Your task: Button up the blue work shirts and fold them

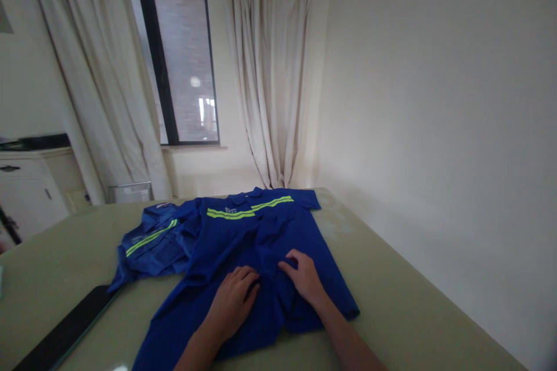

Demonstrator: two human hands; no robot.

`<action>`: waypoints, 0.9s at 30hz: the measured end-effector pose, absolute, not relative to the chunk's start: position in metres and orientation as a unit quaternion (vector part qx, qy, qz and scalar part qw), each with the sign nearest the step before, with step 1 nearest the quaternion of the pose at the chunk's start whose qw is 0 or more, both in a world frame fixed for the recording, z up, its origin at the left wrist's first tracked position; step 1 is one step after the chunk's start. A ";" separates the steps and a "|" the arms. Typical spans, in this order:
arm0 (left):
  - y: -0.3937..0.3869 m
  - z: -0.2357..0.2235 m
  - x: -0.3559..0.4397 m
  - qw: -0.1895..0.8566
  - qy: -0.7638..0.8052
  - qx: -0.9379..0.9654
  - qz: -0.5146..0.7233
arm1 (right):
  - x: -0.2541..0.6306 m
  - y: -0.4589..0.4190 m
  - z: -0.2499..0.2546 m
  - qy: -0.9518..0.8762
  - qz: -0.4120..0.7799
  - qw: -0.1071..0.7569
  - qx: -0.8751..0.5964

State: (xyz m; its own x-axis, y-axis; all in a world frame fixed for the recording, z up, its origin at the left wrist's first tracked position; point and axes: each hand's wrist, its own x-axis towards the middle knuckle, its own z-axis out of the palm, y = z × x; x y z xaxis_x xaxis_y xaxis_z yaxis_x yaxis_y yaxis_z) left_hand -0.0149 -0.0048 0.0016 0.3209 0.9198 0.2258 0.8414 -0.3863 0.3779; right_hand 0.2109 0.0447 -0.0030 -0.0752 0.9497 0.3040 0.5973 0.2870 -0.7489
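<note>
A dark-blue short-sleeved cloth shirt with yellow-green striped bands [235,243] lies spread on the pale green table [374,295], its collar at the far side. The left hand [235,295] and right hand [300,272] rest on its lower front, fingers loosely curled; whether they pinch cloth, I cannot tell. A crumpled blue garment with similar bands [154,243] touches it on the left, near a long black flat object [69,324].

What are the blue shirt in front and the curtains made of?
The blue shirt looks like matte woven cloth, maybe cotton: it creases softly. The curtains seem a dull, pale fabric, perhaps linen, hanging in loose folds.
</note>
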 end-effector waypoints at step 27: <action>-0.032 -0.007 -0.029 0.279 0.557 0.724 0.298 | 0.181 -0.001 0.018 -0.636 0.386 0.520 -0.420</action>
